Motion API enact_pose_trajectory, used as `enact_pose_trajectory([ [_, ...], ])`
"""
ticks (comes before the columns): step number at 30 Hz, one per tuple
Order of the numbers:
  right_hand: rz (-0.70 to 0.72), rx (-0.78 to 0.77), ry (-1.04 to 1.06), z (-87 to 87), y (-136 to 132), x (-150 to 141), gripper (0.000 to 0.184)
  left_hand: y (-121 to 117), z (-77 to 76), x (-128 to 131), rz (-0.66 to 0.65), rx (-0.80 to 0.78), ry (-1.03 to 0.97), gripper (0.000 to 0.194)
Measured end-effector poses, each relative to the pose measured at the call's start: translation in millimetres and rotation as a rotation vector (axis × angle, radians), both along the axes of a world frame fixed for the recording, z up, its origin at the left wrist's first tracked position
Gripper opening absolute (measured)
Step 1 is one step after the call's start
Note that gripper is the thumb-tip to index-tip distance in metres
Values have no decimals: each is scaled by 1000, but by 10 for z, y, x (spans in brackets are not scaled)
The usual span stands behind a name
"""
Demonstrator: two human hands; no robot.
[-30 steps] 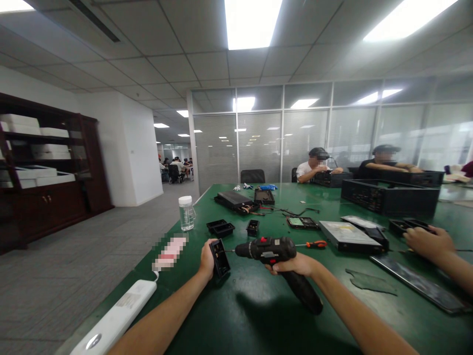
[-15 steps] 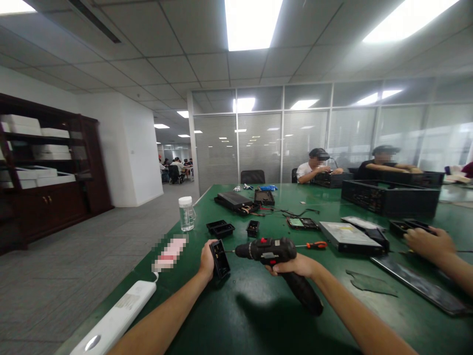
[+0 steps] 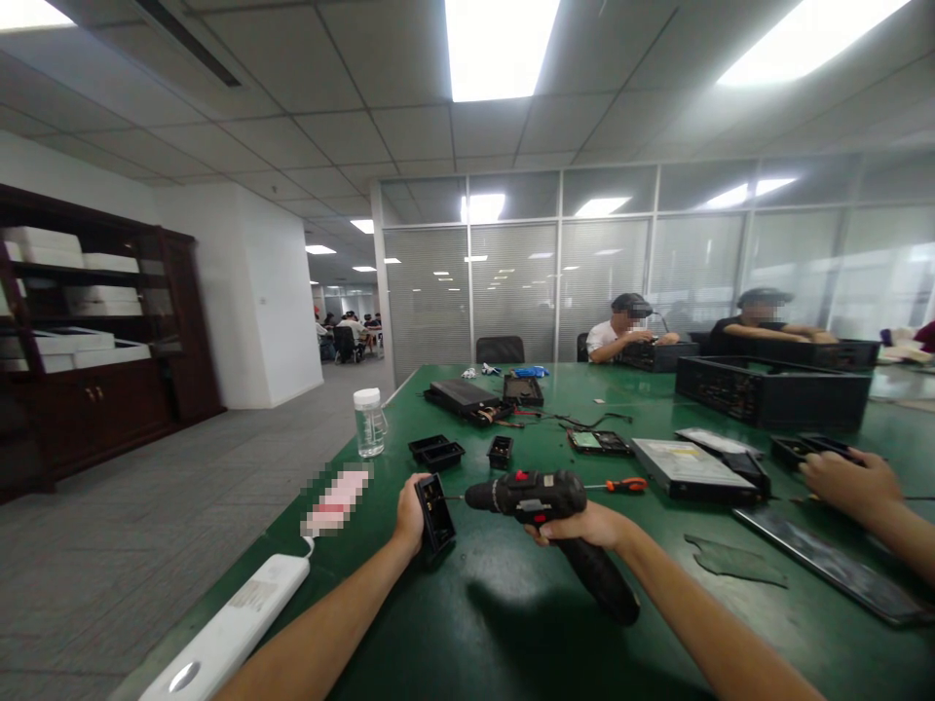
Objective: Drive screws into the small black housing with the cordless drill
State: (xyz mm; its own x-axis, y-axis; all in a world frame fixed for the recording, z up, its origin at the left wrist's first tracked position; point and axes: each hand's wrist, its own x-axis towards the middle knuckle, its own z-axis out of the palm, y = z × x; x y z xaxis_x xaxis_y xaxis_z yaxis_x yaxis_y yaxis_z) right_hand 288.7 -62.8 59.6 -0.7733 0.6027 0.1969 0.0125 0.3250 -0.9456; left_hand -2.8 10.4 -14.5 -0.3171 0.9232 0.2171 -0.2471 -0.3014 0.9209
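My left hand (image 3: pixel 410 514) is closed on a small black plastic box (image 3: pixel 436 516), tilted up with its open side facing right. My right hand (image 3: pixel 584 526) grips a black cordless drill (image 3: pixel 537 494) with red buttons. The drill's thin bit points left and reaches the inside of the box; whether it touches a screw is too small to tell. Beyond my hands, similar black boxes (image 3: pixel 436 452) and a single smaller one (image 3: pixel 501 452) rest on the green table (image 3: pixel 511 604). Behind the drill lies an orange-handled screwdriver (image 3: pixel 625 484).
At the right, a co-worker's hand (image 3: pixel 851 479) rests by another black part. Nearby are a silver disc drive (image 3: pixel 693 467), a long dark panel (image 3: pixel 825 565) and a large black case (image 3: pixel 770 391). A water bottle (image 3: pixel 368 424) and a white power strip (image 3: pixel 226 628) stand along the left edge.
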Motion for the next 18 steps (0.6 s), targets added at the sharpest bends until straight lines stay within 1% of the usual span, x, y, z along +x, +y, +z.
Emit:
enact_pose_trajectory([
  [4,0,-24,3,-8,2,-3,29,-12,12,7,26,10,20,36],
  [8,-7,-24,0,-11,-4,-3,32,-24,31,13,10,-20,7,38],
  [11,-31,-37,-3,-10,-14,-7,34,-23,36,14,17,-14,-2,37],
  [18,-22,-20,14,11,-29,-19,30,-13,22,7,14,1,-4,36],
])
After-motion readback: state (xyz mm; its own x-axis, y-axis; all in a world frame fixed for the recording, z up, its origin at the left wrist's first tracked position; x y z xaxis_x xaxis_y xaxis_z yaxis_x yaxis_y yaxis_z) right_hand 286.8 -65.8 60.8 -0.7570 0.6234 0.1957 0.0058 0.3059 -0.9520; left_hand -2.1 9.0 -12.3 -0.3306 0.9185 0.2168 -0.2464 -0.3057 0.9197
